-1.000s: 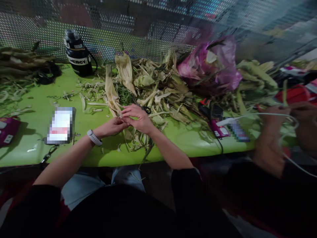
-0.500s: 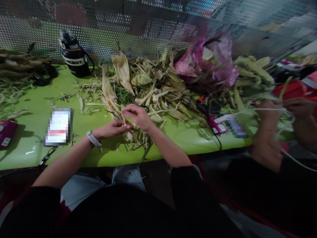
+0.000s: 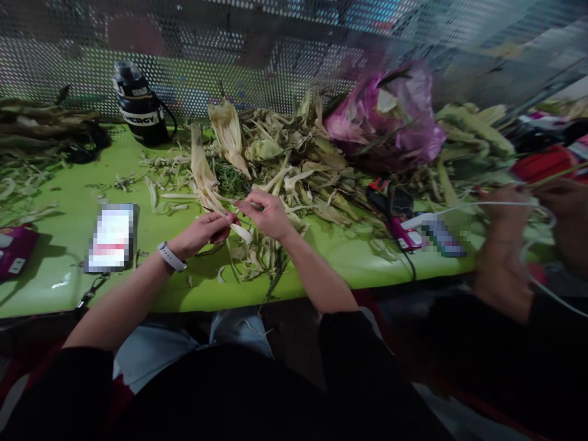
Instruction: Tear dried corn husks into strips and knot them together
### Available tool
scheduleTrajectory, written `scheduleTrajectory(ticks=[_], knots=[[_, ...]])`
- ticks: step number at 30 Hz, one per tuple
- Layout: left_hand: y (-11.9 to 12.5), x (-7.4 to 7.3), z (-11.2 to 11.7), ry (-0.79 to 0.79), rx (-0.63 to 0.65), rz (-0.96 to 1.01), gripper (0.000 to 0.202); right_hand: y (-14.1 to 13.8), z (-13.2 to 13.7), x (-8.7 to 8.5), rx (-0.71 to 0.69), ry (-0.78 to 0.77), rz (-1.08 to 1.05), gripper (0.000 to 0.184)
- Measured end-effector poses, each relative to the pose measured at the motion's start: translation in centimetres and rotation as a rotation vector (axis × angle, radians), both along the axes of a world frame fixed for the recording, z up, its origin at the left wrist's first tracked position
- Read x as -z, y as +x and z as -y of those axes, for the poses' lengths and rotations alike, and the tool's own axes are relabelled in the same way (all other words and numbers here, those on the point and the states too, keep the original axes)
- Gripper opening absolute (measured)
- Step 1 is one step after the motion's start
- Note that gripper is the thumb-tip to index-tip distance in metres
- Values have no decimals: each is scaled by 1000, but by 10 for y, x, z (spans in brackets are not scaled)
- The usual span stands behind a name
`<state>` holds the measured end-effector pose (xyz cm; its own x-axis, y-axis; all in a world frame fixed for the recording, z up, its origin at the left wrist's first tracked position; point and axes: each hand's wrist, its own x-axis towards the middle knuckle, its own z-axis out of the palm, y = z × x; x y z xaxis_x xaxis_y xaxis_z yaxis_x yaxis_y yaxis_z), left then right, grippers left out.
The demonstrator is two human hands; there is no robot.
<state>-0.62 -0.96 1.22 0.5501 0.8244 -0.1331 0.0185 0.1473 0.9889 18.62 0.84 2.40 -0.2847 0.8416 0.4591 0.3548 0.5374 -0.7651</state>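
Note:
My left hand (image 3: 204, 231), with a white watch on the wrist, is closed on a pale dried corn husk strip (image 3: 240, 233). My right hand (image 3: 267, 214) pinches the same husk strip at its upper end, just right of the left hand. Both hands hover over a small heap of torn husk pieces (image 3: 257, 257) near the front edge of the green table (image 3: 68, 288). A long upright husk (image 3: 202, 174) lies just behind my left hand.
A big pile of husks (image 3: 298, 159) covers the table's middle, with a purple plastic bag (image 3: 390, 119) behind it. A black bottle (image 3: 140, 110) stands at back left, a phone (image 3: 111, 237) lies front left. Another person's hands (image 3: 505, 245) work at the right with a white cable.
My hands have drawn slightly apart, the left moving left and the right lifting a little, stretching the husk strip between them.

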Motion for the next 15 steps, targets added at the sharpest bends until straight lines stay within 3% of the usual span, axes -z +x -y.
scheduleTrajectory(ticks=[4,9,13,15], knots=[[2,1,1,5,-44,45,38,1,-2,1,39,80,25,47],[3,7,0,-51,-61,167,38,1,-2,3,83,57,3,39],[4,8,-2,52,-156,249,37,2,6,3,409,267,-114,26],[5,7,-3,131,-232,286,36,1,12,5,456,350,-124,23]])
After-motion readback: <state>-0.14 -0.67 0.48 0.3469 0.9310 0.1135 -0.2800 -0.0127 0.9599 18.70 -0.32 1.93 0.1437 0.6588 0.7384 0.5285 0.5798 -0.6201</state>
